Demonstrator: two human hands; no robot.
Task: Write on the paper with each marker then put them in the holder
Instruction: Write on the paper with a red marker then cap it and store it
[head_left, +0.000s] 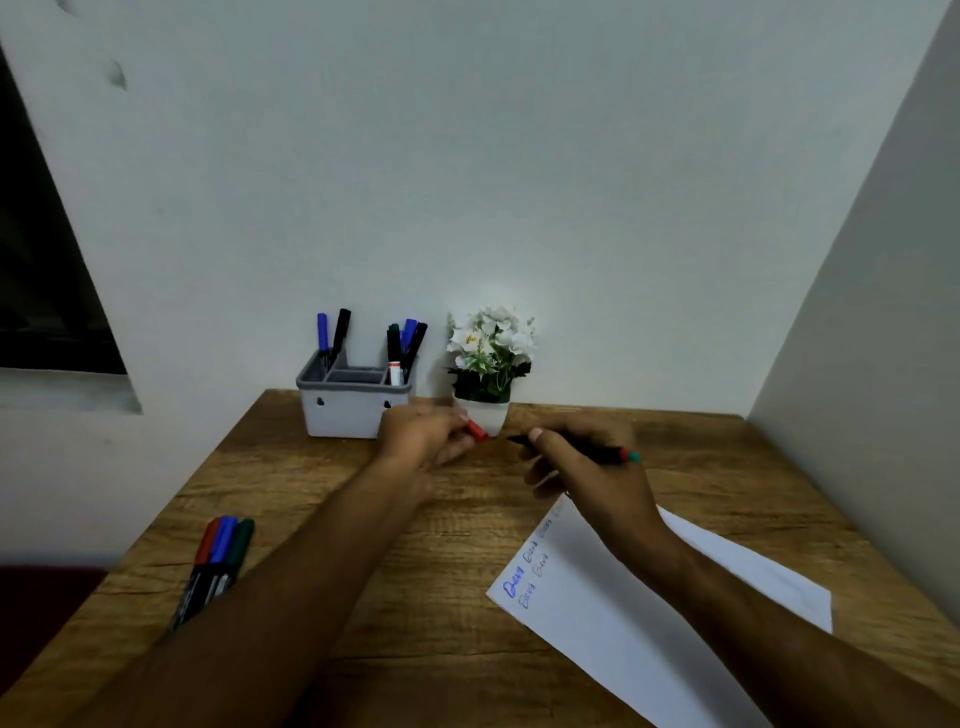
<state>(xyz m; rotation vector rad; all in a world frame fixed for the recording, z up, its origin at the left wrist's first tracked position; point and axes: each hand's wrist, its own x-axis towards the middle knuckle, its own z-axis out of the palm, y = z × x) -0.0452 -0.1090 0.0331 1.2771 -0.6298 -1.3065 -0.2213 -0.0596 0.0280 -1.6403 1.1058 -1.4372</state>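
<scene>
At the left edge of the wood-grain tabletop three capped markers lay bunched side by side, touching one another: one with a red cap, one with a blue cap and one with a dark green cap, their black barrels pointing toward the person. Further back, against the pale wall, stood a grey-and-white plastic desk holder with several compartments. A blue marker and a black one stood upright in its left rear compartment, and a cluster of black, blue and green markers leaned in its right compartment.

In front of the holder's right corner the person's left hand was raised above the table, its fingers curled and pinching a small red marker cap at the fingertips. Just behind it sat a small white pot of white artificial flowers.

A little to the right, apart from the cap, the right hand gripped an uncapped black-barrelled marker, thumb and fingers wrapped round it. Its dark tip pointed left toward the cap and its red-and-green end stuck out to the right.

Beneath the right forearm lay a white sheet of paper, set at an angle on the table, with a few short words in blue and dark ink near its left corner.
</scene>
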